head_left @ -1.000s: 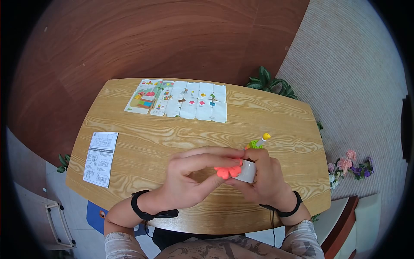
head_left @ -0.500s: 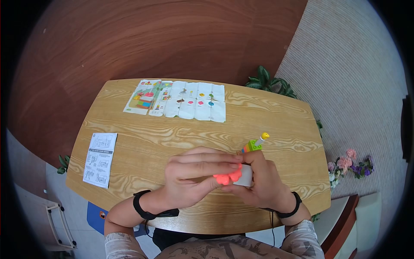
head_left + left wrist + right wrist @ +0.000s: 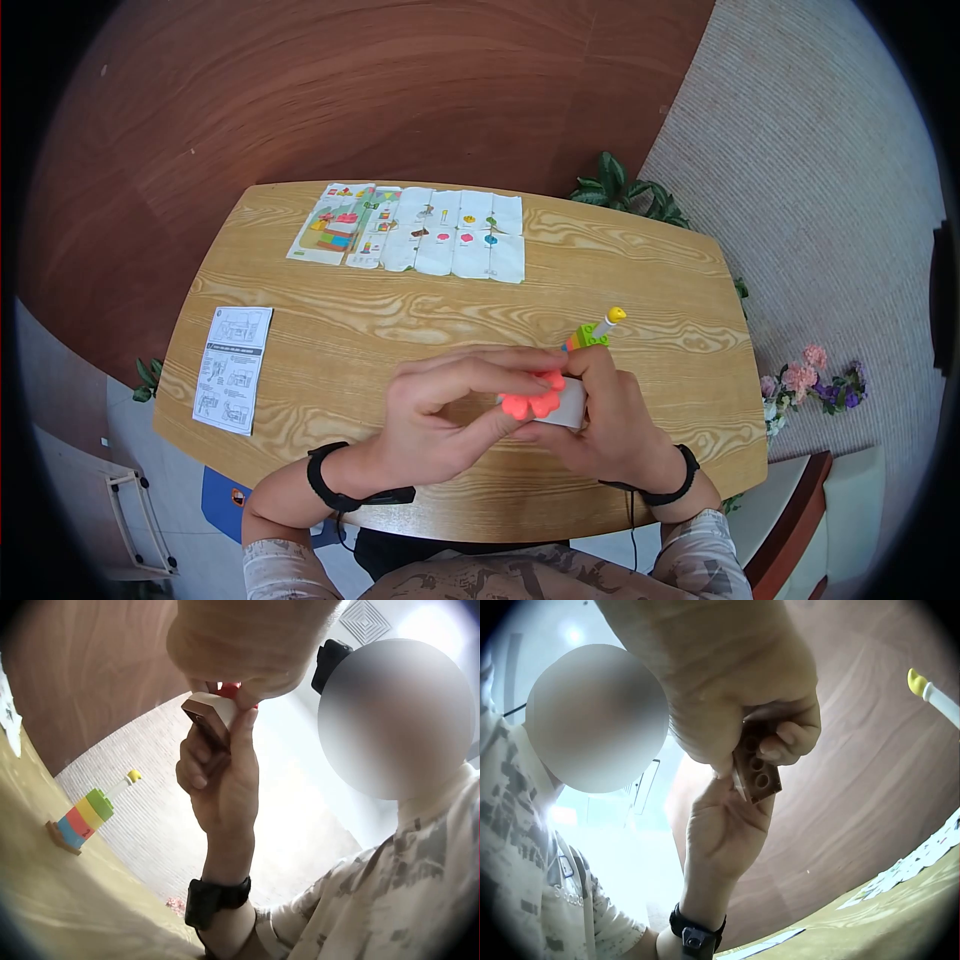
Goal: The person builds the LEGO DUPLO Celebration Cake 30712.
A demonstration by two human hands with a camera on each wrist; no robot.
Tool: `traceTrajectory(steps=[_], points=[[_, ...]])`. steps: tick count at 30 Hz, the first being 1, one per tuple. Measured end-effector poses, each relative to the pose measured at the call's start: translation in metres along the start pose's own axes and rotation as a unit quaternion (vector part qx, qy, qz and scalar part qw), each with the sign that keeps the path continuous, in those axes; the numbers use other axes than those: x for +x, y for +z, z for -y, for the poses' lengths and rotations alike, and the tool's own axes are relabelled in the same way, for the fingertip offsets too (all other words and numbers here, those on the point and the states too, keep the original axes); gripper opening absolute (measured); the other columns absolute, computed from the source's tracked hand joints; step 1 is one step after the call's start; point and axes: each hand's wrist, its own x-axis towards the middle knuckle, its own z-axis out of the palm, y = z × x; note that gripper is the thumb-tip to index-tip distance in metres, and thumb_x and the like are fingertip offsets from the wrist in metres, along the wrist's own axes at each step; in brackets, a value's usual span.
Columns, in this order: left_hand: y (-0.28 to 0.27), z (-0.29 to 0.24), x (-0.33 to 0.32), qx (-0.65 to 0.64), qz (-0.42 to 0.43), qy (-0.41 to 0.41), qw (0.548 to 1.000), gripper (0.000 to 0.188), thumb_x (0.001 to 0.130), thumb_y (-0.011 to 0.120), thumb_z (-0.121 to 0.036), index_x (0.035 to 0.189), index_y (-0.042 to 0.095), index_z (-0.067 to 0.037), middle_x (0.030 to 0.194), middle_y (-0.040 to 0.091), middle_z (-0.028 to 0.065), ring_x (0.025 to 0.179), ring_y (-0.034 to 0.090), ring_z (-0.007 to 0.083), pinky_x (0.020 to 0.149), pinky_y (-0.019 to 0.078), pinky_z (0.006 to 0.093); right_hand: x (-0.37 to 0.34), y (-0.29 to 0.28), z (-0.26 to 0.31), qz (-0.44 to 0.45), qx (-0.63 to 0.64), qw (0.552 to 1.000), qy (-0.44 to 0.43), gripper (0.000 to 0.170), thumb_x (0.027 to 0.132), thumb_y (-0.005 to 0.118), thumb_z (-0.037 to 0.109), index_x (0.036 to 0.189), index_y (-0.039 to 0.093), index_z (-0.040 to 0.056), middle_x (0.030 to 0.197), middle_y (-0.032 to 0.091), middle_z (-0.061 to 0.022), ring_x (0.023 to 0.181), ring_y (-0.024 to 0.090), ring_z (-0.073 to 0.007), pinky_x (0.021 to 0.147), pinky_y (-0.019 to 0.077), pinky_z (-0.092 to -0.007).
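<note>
In the head view a coral flower-shaped piece is pinched between the fingers and thumb of my left hand, against a white-topped block. My right hand grips that block from the other side. Its brown underside with round hollows shows in the right wrist view. Beyond my right hand stands a stack of coloured blocks on a brown base, seen whole in the left wrist view, with a yellow-tipped white candle piece tilted at its top.
An unfolded picture sheet lies at the table's far side, and a black-and-white printed sheet lies at the left. Green leaves stand behind the far edge. Pink and purple flowers are beyond the right edge.
The coral piece has shifted and turned slightly between my hands. My left fingers have lifted and spread a little since half a second ago. The right hand stays on the white-topped block.
</note>
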Motion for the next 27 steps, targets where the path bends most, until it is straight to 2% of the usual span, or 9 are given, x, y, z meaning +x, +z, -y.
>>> traceTrajectory(steps=[7,10,13,23,27], points=[[-0.002,0.000,0.004,0.059,0.027,0.061,0.996,0.016,0.088,0.081,0.004,0.100,0.071,0.002,0.119,0.075,0.0291,0.111,0.076,0.0352,0.092,0.0626,0.0416,0.000,-0.002,0.001,-0.003,0.022,1.000,0.011,0.061,0.087,0.089,0.030,0.119,0.049,-0.0028,0.090,0.071,-0.0203,0.075,0.076,-0.0365,0.059,0.0582,-0.0404],[0.001,0.000,0.003,0.009,0.005,0.026,1.000,0.016,0.088,0.081,0.004,0.099,0.070,0.001,0.119,0.074,0.0300,0.111,0.076,0.0353,0.092,0.0625,0.0412,-0.001,0.000,-0.003,-0.007,0.029,1.000,0.006,0.061,0.088,0.089,0.029,0.120,0.048,-0.0024,0.091,0.071,-0.0204,0.075,0.076,-0.0361,0.060,0.0580,-0.0403],[0.000,0.002,0.002,0.022,0.011,0.034,0.999,0.017,0.088,0.081,0.004,0.100,0.069,0.001,0.119,0.074,0.0307,0.109,0.077,0.0355,0.091,0.0631,0.0405,-0.001,0.000,-0.002,-0.009,0.036,0.999,0.008,0.060,0.088,0.089,0.028,0.120,0.048,-0.0019,0.091,0.071,-0.0204,0.076,0.076,-0.0358,0.060,0.0579,-0.0401],[-0.002,0.004,0.005,0.113,0.021,0.122,0.986,0.022,0.084,0.084,0.004,0.102,0.072,-0.001,0.117,0.076,0.0263,0.105,0.078,0.0373,0.087,0.0647,0.0405,0.000,-0.003,0.002,0.003,0.057,0.998,0.007,0.057,0.088,0.087,0.020,0.123,0.048,-0.0023,0.095,0.071,-0.0204,0.079,0.076,-0.0366,0.062,0.0572,-0.0396],[-0.002,0.003,0.006,0.141,0.033,0.160,0.976,0.028,0.080,0.087,0.005,0.103,0.072,-0.001,0.116,0.076,0.0244,0.106,0.077,0.0367,0.088,0.0641,0.0417,0.001,-0.010,-0.001,0.023,0.041,0.998,-0.031,0.057,0.088,0.086,0.016,0.125,0.048,-0.0029,0.099,0.070,-0.0213,0.080,0.075,-0.0374,0.062,0.0574,-0.0391]])
